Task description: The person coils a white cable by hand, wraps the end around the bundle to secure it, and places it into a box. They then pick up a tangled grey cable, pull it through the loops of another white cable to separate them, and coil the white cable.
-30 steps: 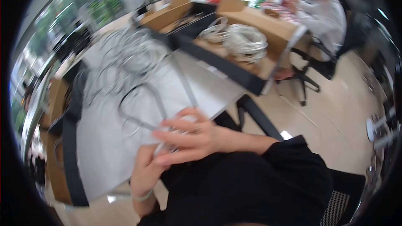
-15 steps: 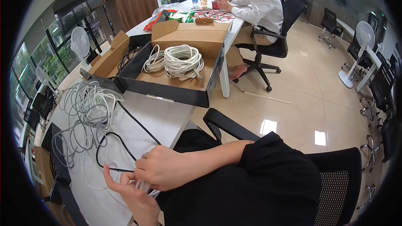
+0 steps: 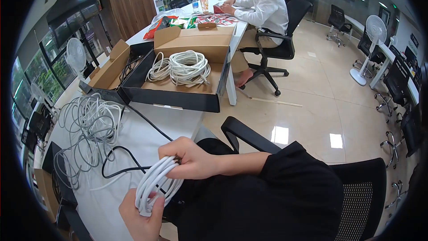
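Note:
A coiled bundle of white cable (image 3: 154,183) is held up over the table edge between my two hands. My right hand (image 3: 191,158) is closed around the upper end of the coil. At the lower end, my left hand (image 3: 142,216) grips the loops between thumb and fingers. A black cable (image 3: 149,122) runs across the table and passes behind the coil. A loose tangle of grey and white cables (image 3: 91,127) lies on the table to the left of my hands.
An open black box (image 3: 174,98) holds coiled white cables (image 3: 189,68). Dark cords lie in the box compartment (image 3: 129,69) beside it. A person in a white top (image 3: 267,6) sits at the far table. A chair armrest (image 3: 249,136) is beside my right arm.
The white coil has come up into clear view, now gripped at both ends. My hands have moved apart, the right one slightly upward. The camera view has shifted a little.

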Demonstrator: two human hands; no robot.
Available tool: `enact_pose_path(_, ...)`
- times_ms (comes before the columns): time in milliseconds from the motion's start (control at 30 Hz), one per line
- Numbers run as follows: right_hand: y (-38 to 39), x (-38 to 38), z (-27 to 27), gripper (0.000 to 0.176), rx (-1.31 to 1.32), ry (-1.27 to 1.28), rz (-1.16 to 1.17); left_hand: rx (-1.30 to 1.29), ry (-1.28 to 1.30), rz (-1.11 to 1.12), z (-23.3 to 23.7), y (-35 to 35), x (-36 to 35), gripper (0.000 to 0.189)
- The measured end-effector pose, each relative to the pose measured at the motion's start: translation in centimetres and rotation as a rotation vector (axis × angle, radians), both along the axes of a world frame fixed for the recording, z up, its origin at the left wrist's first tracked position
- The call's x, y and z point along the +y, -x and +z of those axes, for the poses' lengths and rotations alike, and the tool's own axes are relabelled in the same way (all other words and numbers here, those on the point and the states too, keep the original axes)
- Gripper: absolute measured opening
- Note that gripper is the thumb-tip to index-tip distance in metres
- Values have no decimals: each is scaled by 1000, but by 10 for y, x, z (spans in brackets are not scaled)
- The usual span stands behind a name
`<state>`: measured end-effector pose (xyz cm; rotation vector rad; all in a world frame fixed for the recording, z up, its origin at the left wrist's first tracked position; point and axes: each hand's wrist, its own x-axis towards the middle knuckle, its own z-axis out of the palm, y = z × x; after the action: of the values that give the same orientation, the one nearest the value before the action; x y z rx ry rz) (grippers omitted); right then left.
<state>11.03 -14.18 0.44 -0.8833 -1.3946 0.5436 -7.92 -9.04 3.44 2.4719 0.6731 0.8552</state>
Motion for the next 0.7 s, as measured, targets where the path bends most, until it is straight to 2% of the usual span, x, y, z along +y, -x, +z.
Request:
enact_pose_path(67, 1, -1, -2, 19, 54, -4, 20, -189, 369, -223, -3, -2, -3, 17)
enact_pose_path(100, 1, 0, -4, 19, 42, -64, 24, -188, 367, -228, -2, -1, -5, 17)
enact_pose_path(167, 2, 1, -8, 18, 33, -125, 24, -182, 711, -290, 0, 5, -10, 12)
enact_pose_path(200, 2, 3, -9, 18, -9, -102, 62, -181, 709, -292, -4, 7, -12, 12)
enact_pose_path(267, 1, 9, -11, 18, -52, -82, 95, -491, 720, -92, -17, 11, -17, 9)
enact_pose_path(333, -3, 19, -12, 22, -248, -352, 98, -473, 661, -83, -23, 16, -14, 12)
enact_pose_path(400, -7, 15, -5, 25, -259, -328, 131, -318, 67, -48, -12, 12, -23, 15)
enact_pose_path(433, -7, 8, 0, 24, -226, -227, 196, -195, 52, -58, -14, 16, -21, 20)
enact_pose_path(467, -7, 3, 3, 24, -190, -124, 260, -192, 53, -60, -12, 15, -22, 20)
enact_pose_path(533, -3, 6, -4, 21, -255, -208, 249, 34, 70, -57, -8, 12, -26, 19)
enact_pose_path(600, -3, 5, -5, 19, -321, -297, 238, 56, -6, -75, -8, 12, -27, 17)
enact_pose_path(667, -6, 0, -2, 25, -388, -87, 500, 125, -80, -133, -9, 19, -25, 16)
enact_pose_path(700, 0, 0, -2, 33, -242, -150, 522, 219, -101, -110, -7, 21, -25, 18)
